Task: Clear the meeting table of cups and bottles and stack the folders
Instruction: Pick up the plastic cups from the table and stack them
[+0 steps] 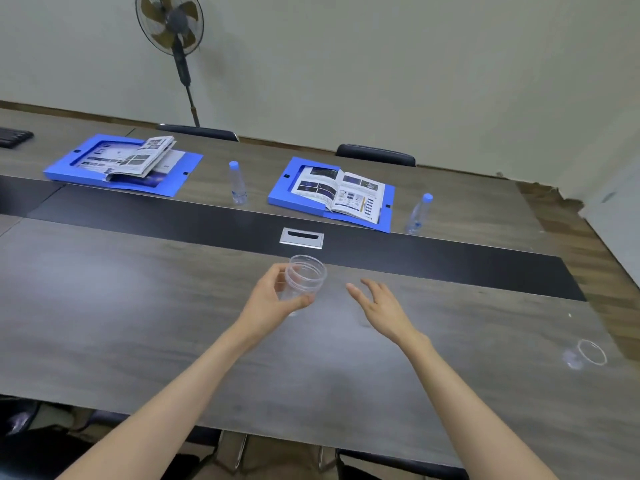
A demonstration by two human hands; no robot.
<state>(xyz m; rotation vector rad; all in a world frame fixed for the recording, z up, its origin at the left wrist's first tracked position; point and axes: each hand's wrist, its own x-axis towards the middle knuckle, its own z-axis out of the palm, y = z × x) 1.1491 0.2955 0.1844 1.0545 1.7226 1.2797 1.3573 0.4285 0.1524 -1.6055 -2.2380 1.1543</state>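
My left hand grips a clear plastic cup and holds it a little above the grey meeting table. Just to its right, my right hand hovers with fingers spread and nothing in it. A second clear cup lies tipped near the table's right edge. Across the table, two blue folders lie open with booklets on them, one at the far left and one at the middle. A blue-capped bottle stands to the right of each folder, one in the middle and one further right.
A black strip with a metal cable hatch runs along the table's middle. Black chairs stand at the far side, others at the near edge. A standing fan is by the wall. A keyboard lies far left.
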